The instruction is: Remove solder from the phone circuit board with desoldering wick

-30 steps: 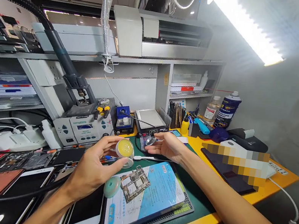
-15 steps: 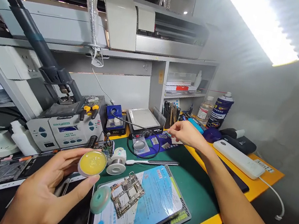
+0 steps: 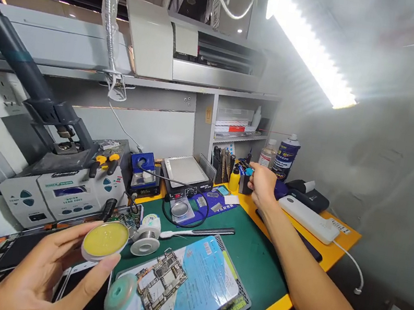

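Note:
My left hand (image 3: 49, 266) holds a small round tin of yellow flux paste (image 3: 106, 239) by its rim, its surface turned up towards me. At the back of the desk my right hand (image 3: 263, 185) reaches among tools in a dark holder (image 3: 245, 183). Its fingers are closed; what they grip is hidden, with a bit of teal (image 3: 249, 171) beside the fingertips. Below the tin, a phone logic board (image 3: 160, 284) lies on a blue and white box (image 3: 204, 287), beside a pale green round piece (image 3: 120, 295). Behind them stands a solder wire spool (image 3: 145, 242).
A brush with a dark handle (image 3: 214, 231) lies on the green mat (image 3: 262, 254). A yellow bottle (image 3: 234, 179), a hot plate (image 3: 186, 171) and a soldering station (image 3: 69, 193) line the back. Phones lie at left; a white power bank (image 3: 307, 219) lies at right.
My right hand has moved from over the purple card back and right to the tool holder, uncovering the yellow bottle. The view has turned right; my left hand still holds the tin.

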A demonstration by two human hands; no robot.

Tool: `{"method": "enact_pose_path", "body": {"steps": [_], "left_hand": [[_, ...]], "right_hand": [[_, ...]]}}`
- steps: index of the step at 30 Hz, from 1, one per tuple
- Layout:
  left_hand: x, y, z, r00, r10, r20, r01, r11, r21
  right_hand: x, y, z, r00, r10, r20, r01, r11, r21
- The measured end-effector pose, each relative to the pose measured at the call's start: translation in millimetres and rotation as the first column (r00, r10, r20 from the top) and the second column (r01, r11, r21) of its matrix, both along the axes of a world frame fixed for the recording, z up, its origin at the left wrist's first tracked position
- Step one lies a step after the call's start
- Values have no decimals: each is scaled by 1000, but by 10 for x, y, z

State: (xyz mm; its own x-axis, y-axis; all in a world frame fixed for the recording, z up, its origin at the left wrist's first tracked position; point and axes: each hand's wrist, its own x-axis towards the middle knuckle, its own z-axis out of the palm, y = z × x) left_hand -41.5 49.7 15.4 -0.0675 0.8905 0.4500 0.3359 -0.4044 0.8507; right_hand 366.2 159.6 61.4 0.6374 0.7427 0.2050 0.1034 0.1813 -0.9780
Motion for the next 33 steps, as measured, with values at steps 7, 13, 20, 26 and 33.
{"method": "enact_pose_path", "body": {"steps": [7, 13, 20, 26, 33], "left_hand": [[29, -26, 18, 989, 10, -147, 1, 997, 77], [105, -48, 51, 979, -19, -201, 40, 994, 101], [115, -50, 135, 982, -22, -187, 46, 991, 124], [178, -109, 165, 980, -51, -191, 77, 989, 128], [164, -94, 192, 984, -40, -176, 66, 988, 141]], "right_hand": [[-128, 36, -28, 981, -15, 195, 35, 995, -96], [-306, 357, 286, 928, 103, 358, -45, 985, -168], [-411, 485, 478, 901, 152, 407, -66, 974, -217], [-407, 416, 561, 900, 145, 412, -57, 974, -218], [-365, 294, 1036, 864, -1, 504, 33, 998, -55]]}}
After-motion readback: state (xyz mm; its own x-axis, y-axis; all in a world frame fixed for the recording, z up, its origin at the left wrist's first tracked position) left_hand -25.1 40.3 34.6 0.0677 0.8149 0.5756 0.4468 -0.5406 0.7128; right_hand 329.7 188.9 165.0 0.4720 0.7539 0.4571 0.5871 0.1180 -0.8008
